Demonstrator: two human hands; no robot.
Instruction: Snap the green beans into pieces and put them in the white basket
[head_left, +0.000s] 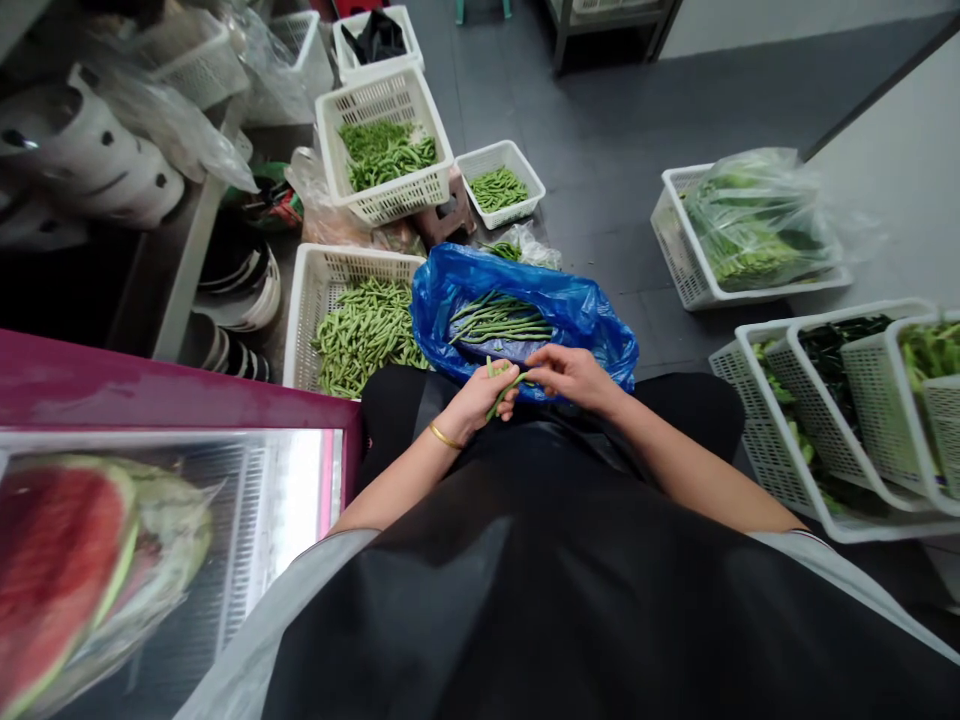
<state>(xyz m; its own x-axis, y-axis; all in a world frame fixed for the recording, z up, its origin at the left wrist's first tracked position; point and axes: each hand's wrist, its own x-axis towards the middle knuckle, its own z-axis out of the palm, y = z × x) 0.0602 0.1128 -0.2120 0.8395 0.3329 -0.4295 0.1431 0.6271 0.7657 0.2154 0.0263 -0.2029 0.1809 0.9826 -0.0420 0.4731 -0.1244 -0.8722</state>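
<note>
Above my lap, my left hand (482, 393) is closed round several green bean pieces (504, 392); a gold bangle sits on that wrist. My right hand (568, 376) pinches the end of a bean beside it, fingers closed. Just beyond both hands lies an open blue plastic bag (600, 325) with long green beans (506, 318) inside. To the left of the bag, a white basket (300, 300) holds a heap of short bean pieces (369, 335).
Ahead stand a white basket of greens (397, 205) and a small basket of beans (506, 213). At right are a basket with bagged vegetables (690, 255) and several tilted baskets (795, 450). A case with cut watermelon (60, 560) borders my left side.
</note>
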